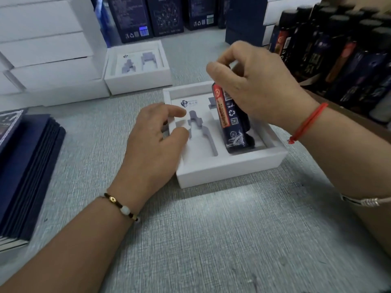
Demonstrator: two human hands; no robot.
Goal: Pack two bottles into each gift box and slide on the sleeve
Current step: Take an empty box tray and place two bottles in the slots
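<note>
A white gift box (pixel 230 166) with a white insert lies on the table in front of me. My right hand (pixel 258 85) grips a dark blue bottle (pixel 232 123) with a red label by its upper end. The bottle stands tilted with its base down in the box's right slot. The left slot (pixel 203 140) holds nothing. My left hand (pixel 156 140) rests on the box's left edge with loosely bent fingers and holds nothing.
A second open white box (pixel 137 81) sits farther back. Stacked white boxes (pixel 42 49) fill the far left. Flat dark blue sleeves (pixel 27 170) are piled at the left. Many dark bottles (pixel 338 49) stand at the right. Dark blue cartons (pixel 165 15) line the back.
</note>
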